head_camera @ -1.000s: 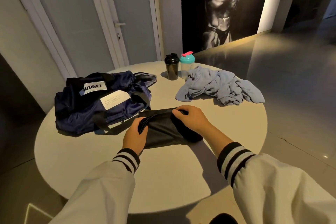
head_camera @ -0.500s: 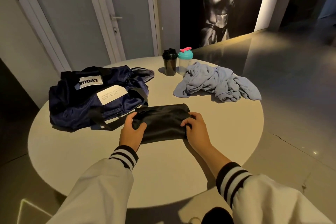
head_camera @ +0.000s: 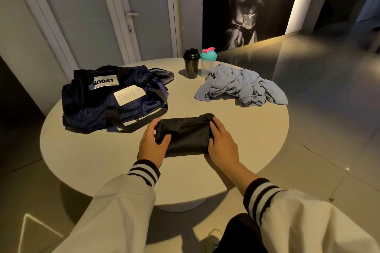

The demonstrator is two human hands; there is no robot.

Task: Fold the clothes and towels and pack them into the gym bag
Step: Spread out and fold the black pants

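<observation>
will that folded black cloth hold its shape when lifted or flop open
Probably floppy: the black cloth is soft layered fabric, so it may sag or unfold unless held at both ends, where the left hand and right hand grip it. Likely light; it looks thin.

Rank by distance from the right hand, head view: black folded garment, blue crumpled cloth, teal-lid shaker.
1. Black folded garment: its right end is gripped by the right hand.
2. Blue crumpled cloth: beyond the hand, on the right side.
3. Teal-lid shaker: farthest, at the far edge behind the cloth.

Matt black cloth bundle (head_camera: pixel 186 136); satiny bag (head_camera: pixel 107 98).
</observation>
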